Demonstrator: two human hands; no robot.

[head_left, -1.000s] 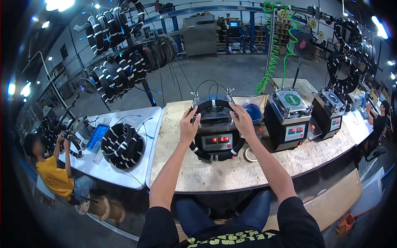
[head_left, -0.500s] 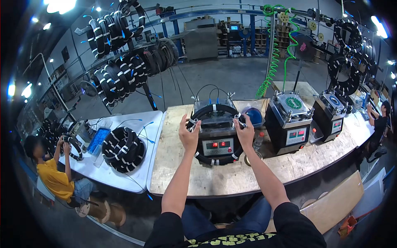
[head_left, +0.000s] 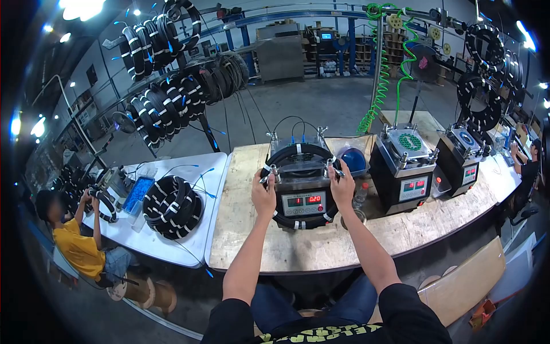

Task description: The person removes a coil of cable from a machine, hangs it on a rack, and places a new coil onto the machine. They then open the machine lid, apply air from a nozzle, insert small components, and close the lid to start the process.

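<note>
A polishing machine [head_left: 302,198] with a lit red digital display stands on the plywood bench in front of me. A black cable coil [head_left: 299,148] with white tape bands hangs around its upper part, and two thin leads with blue ends rise at the back. My left hand [head_left: 263,192] is closed at the front left corner, fingers on a metal clamp knob [head_left: 273,170]. At the front right corner my right hand [head_left: 342,186] is closed on the matching clamp knob [head_left: 330,164]. Both hands are beside the coil, and my fingers partly hide the knobs.
Two similar machines [head_left: 405,172] stand to the right, near a clear bottle [head_left: 361,196], a blue round dish [head_left: 352,160] and a roll of tape [head_left: 353,219]. On the white table [head_left: 189,252] at left lie coils [head_left: 172,207] and a blue tray [head_left: 137,195]. One person sits at each side.
The machine's display has changed from "19 0." to "1 0.20". My fingers have closed in and shifted slightly lower at both corners. The view has moved a little.
</note>
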